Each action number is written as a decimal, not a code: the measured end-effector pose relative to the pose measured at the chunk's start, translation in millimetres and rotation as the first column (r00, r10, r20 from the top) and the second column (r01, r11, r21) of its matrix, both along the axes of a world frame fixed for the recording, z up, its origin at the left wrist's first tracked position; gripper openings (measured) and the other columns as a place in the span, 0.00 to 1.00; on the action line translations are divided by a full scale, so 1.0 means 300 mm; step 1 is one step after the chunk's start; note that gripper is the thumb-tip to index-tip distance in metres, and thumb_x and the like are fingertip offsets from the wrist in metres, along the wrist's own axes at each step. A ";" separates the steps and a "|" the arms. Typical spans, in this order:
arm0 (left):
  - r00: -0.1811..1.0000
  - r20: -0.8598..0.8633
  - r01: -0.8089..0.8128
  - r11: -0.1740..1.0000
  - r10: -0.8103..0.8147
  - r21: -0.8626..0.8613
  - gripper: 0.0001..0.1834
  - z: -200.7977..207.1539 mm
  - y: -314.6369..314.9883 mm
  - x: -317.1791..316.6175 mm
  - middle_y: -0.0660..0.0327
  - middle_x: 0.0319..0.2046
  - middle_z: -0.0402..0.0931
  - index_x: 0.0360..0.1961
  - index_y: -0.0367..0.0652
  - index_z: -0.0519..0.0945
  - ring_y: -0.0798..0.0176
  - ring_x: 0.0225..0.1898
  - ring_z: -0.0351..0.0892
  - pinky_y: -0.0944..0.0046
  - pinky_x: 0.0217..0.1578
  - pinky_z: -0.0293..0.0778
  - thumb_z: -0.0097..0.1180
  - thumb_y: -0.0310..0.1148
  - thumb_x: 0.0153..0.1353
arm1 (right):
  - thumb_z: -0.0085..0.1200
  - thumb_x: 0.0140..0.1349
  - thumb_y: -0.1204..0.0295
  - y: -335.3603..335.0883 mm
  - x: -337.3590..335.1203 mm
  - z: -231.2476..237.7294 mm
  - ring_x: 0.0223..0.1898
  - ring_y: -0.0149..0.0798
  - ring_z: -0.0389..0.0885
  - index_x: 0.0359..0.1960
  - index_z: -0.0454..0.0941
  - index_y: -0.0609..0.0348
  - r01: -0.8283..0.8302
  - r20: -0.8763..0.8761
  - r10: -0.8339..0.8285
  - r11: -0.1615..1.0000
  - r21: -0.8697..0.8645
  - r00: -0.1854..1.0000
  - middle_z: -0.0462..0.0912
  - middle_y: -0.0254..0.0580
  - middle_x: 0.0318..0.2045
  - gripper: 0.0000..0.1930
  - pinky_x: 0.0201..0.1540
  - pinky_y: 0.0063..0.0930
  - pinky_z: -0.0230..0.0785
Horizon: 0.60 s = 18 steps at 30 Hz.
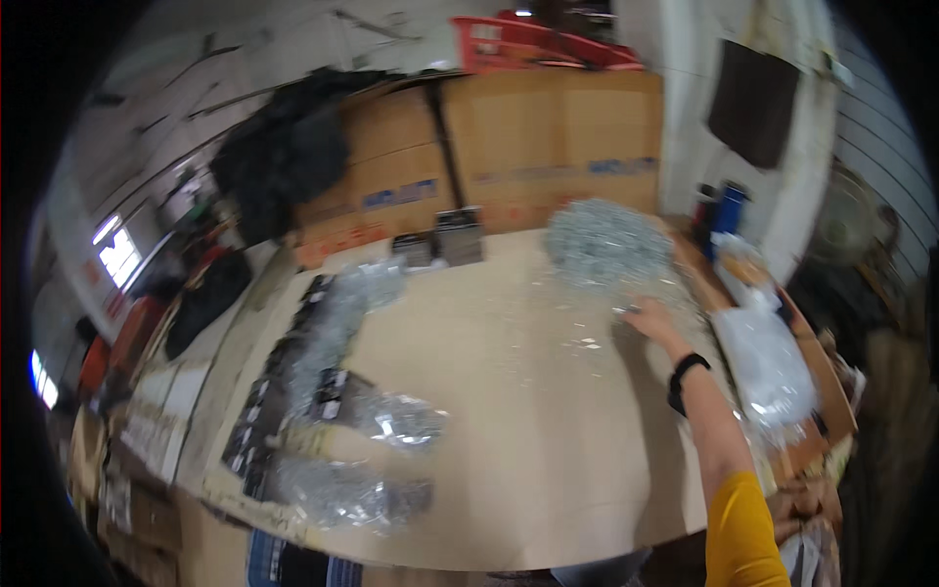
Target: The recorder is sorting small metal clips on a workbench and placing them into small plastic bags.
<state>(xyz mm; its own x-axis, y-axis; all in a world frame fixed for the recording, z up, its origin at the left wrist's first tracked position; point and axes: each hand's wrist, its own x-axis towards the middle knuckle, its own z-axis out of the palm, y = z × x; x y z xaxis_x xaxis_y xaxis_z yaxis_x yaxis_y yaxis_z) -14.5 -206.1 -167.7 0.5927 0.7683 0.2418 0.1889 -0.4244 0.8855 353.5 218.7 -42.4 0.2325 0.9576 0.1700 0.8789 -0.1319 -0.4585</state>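
My right hand (649,319) is over the right side of the table, just in front of a heap of small shiny grey pieces (608,245). Its fingers look pinched together, with a small glint at their tips; blur hides what it is. A black band (688,380) circles the wrist, and a yellow sleeve (745,533) covers the upper arm. A few loose pieces (587,343) lie scattered left of the hand. My left hand is out of view.
Clear plastic bags of shiny pieces (406,419) and a row of small dark boxes (284,377) line the table's left. Two dark boxes (458,238) stand at the back before tall cardboard (553,137). White plastic bags (768,362) and a blue bottle (729,207) sit along the right edge.
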 end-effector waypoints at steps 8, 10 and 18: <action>0.999 0.008 -0.040 0.998 0.040 -0.044 0.08 0.064 0.036 0.026 0.53 0.39 0.81 0.42 0.38 0.82 0.48 0.42 0.81 0.55 0.43 0.77 0.56 0.25 0.62 | 0.60 0.51 0.68 0.059 -0.015 0.041 0.30 0.38 0.79 0.37 0.74 0.57 -0.106 -0.369 0.169 0.977 0.186 0.914 0.80 0.40 0.27 0.13 0.34 0.33 0.72; 0.999 0.013 -0.038 0.998 0.039 -0.050 0.08 0.070 0.042 0.025 0.53 0.39 0.81 0.42 0.38 0.82 0.48 0.42 0.81 0.54 0.43 0.77 0.56 0.25 0.62 | 0.57 0.54 0.72 -0.018 -0.060 0.201 0.29 0.30 0.76 0.37 0.75 0.53 -0.048 -0.783 0.004 0.998 -0.033 0.622 0.79 0.37 0.27 0.09 0.31 0.29 0.69; 0.999 0.031 0.009 0.997 -0.006 -0.081 0.08 0.086 0.113 0.044 0.52 0.39 0.81 0.42 0.38 0.82 0.48 0.41 0.81 0.54 0.42 0.77 0.56 0.24 0.62 | 0.53 0.56 0.75 0.067 0.098 0.145 0.48 0.30 0.75 0.46 0.78 0.53 -0.185 -0.846 0.326 0.945 0.271 0.423 0.79 0.32 0.45 0.14 0.52 0.30 0.67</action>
<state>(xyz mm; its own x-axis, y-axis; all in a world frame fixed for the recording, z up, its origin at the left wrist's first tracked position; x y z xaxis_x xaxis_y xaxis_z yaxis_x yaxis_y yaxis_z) -1.2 -172.1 -141.8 0.5916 0.7819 0.1968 0.1582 -0.3518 0.9226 383.0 238.7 1.0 0.0717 0.9874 0.1411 -0.0104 0.1421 -0.9898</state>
